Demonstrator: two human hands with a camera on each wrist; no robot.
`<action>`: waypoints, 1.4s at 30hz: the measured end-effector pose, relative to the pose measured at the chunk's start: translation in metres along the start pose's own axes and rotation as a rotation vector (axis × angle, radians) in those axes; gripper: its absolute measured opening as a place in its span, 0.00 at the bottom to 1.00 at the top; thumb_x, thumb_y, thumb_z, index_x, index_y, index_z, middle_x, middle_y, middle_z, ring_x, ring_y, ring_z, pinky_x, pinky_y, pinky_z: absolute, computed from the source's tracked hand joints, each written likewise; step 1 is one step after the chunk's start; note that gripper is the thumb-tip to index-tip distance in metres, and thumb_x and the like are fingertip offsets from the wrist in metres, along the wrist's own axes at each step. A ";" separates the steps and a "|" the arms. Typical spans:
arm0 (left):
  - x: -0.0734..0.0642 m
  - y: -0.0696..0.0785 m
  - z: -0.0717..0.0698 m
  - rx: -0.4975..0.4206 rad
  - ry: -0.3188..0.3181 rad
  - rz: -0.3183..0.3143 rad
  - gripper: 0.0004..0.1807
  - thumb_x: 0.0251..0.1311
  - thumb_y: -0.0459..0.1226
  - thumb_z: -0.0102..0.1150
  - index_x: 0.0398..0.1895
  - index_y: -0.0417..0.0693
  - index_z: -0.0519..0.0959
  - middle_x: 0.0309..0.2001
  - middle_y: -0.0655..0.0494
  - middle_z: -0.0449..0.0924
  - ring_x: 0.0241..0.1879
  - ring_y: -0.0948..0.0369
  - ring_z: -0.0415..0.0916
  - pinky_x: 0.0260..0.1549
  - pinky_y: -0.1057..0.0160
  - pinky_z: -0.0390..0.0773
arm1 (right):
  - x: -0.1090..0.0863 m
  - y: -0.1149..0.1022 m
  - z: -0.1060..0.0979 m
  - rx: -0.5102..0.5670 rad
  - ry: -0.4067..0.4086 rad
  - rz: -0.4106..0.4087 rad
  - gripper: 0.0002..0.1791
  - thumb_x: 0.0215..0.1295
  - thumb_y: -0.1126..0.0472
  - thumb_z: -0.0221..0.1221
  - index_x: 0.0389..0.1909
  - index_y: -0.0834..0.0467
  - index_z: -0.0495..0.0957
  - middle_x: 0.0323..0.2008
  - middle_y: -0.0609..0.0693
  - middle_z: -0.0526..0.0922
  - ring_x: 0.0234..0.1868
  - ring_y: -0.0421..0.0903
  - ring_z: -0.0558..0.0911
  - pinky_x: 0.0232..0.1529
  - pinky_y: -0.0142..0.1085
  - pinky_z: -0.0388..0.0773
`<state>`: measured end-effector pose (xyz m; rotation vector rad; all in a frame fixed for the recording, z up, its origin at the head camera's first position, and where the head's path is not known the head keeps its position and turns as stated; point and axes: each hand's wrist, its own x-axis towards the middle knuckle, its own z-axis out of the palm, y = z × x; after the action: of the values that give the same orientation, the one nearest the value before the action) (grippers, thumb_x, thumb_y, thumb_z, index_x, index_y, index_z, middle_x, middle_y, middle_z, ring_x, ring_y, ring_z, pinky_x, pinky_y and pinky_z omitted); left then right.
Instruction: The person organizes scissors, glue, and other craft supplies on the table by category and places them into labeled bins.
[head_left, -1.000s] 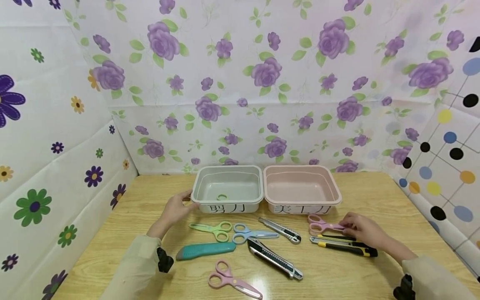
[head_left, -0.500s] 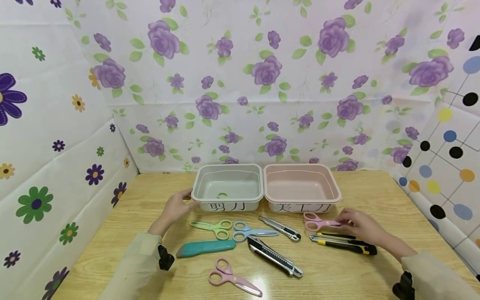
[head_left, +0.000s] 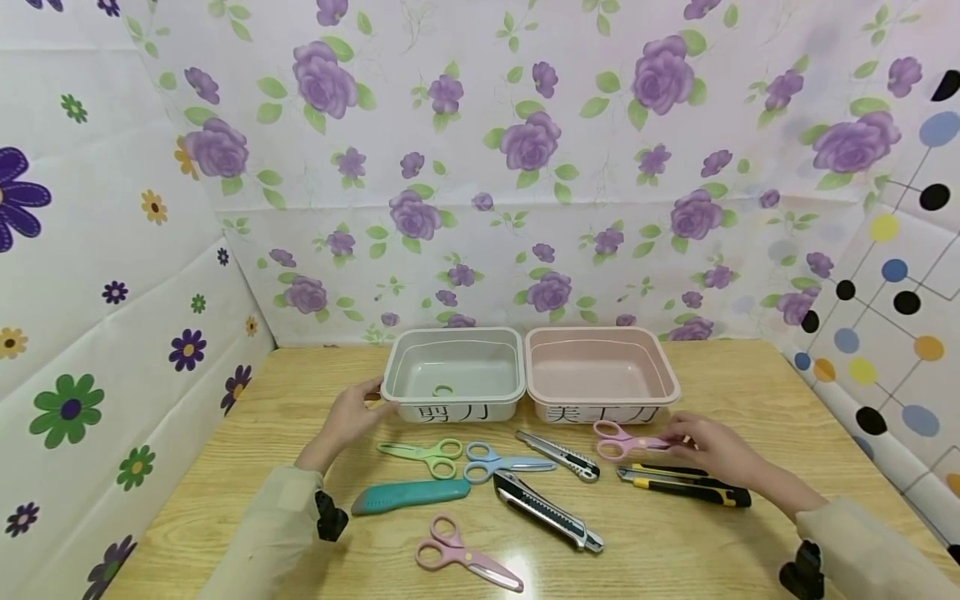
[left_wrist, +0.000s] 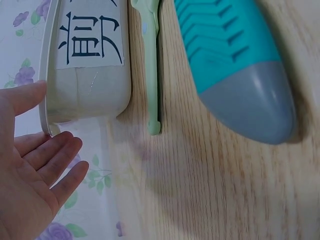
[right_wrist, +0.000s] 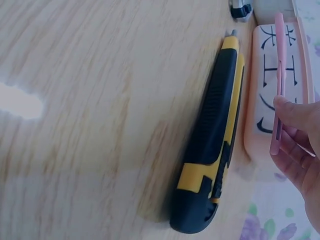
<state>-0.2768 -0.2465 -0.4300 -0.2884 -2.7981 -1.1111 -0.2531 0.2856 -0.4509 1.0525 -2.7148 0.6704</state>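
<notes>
My left hand (head_left: pixel 351 423) is at the left end of the grey bin (head_left: pixel 405 407), thumb at its rim and the other fingers loosely extended beside the corner. In the left wrist view, the bin's label (left_wrist: pixel 90 35) faces the camera. My right hand (head_left: pixel 716 450) pinches pink scissors (head_left: pixel 615 442) by the blade end, handle loops pointing left, in front of the pink bin (head_left: pixel 536 408). The right wrist view shows the scissors (right_wrist: pixel 281 50) edge-on, raised off the table. Below that hand lie two yellow-and-black utility knives (right_wrist: pixel 207 115), side by side.
Green scissors (head_left: pixel 429 456), blue scissors (head_left: pixel 495 463), other pink scissors (head_left: pixel 461 554), a teal knife (head_left: pixel 411 496), a slim silver knife (head_left: pixel 566 460) and a black-and-silver knife (head_left: pixel 543 510) lie on the wooden table (head_left: pixel 225 517). A green loop (head_left: pixel 444 389) shows inside the grey bin.
My right hand has moved left and slightly toward the bins, carrying the pink scissors away from above the yellow-and-black knives. The left hand has stayed at the grey bin.
</notes>
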 end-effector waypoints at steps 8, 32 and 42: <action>0.000 0.002 -0.001 0.008 0.004 -0.007 0.33 0.56 0.41 0.60 0.62 0.34 0.64 0.50 0.38 0.75 0.50 0.43 0.72 0.46 0.43 0.72 | 0.007 -0.012 0.001 -0.003 0.028 -0.074 0.10 0.52 0.68 0.63 0.36 0.55 0.81 0.29 0.38 0.73 0.27 0.30 0.69 0.23 0.27 0.69; 0.001 0.003 -0.002 0.004 -0.008 -0.014 0.32 0.57 0.41 0.59 0.62 0.35 0.64 0.50 0.39 0.75 0.50 0.44 0.72 0.46 0.43 0.71 | 0.061 -0.039 -0.021 -0.009 -0.019 -0.149 0.10 0.53 0.70 0.61 0.36 0.58 0.81 0.32 0.43 0.76 0.30 0.35 0.75 0.27 0.32 0.74; 0.000 0.004 -0.001 0.011 -0.015 -0.024 0.32 0.57 0.41 0.59 0.63 0.36 0.63 0.51 0.39 0.75 0.51 0.44 0.71 0.47 0.43 0.71 | 0.092 -0.050 -0.033 -0.009 0.003 -0.211 0.09 0.52 0.71 0.62 0.35 0.59 0.81 0.32 0.46 0.76 0.32 0.39 0.76 0.30 0.31 0.76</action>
<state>-0.2756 -0.2447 -0.4266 -0.2642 -2.8269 -1.1020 -0.2884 0.2120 -0.3768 1.3109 -2.5523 0.6227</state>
